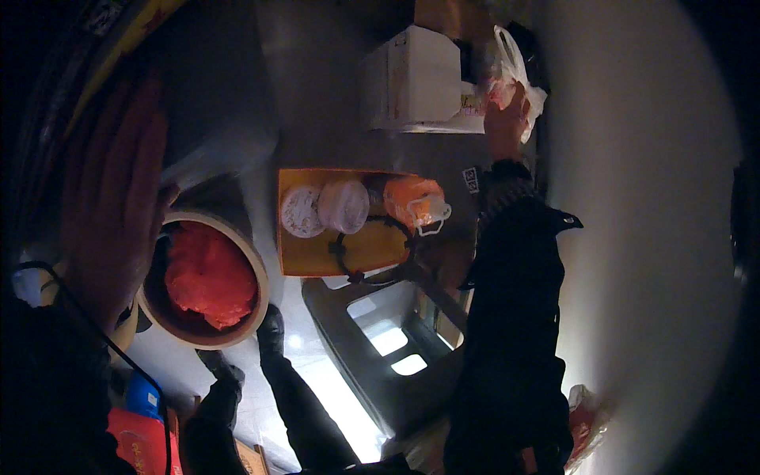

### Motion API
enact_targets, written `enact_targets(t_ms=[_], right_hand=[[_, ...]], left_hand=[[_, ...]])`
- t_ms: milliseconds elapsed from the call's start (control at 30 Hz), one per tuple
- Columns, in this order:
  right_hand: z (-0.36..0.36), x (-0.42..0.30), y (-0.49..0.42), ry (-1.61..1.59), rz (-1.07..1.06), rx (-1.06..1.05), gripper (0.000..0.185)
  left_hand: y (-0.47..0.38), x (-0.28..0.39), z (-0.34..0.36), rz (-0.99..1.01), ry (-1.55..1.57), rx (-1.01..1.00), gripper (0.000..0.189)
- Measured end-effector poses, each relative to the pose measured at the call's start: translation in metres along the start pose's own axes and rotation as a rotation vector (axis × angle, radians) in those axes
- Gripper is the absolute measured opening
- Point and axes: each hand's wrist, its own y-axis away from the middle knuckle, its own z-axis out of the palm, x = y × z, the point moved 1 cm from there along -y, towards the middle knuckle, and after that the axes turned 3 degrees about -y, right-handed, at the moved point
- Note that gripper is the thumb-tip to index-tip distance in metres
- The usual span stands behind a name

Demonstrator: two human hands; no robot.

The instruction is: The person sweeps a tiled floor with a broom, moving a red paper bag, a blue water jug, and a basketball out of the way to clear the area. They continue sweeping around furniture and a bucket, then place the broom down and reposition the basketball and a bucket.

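My right hand (503, 124) is stretched far forward, its fingers closed around a white plastic bag (509, 53) with something reddish inside. Left of that hand stands a white cardboard box (424, 77). On the left, my left hand (113, 196) is raised with straight fingers and holds nothing that I can see. Dim light hides whether its palm touches anything. Just beside it is a round pot or bucket (259, 285) with a pale rim, and a crumpled red plastic bag (209, 276) sits inside.
An open orange box (294, 255) before me holds round lidded tubs (343, 206) and an orange bag (412, 196). A dark plastic stool (356, 350) with cutouts stands nearer. Along the right runs a pale wall (641, 237). Red packages (139, 442) lie lower left, near my feet (270, 329).
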Motion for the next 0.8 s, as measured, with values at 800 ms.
enact_targets(t_ms=[800], right_hand=[[0.004,0.065,0.007,-0.020,0.363,0.048,0.060]], left_hand=[[0.004,-0.003,0.001,0.044,0.089,-0.013,0.073]])
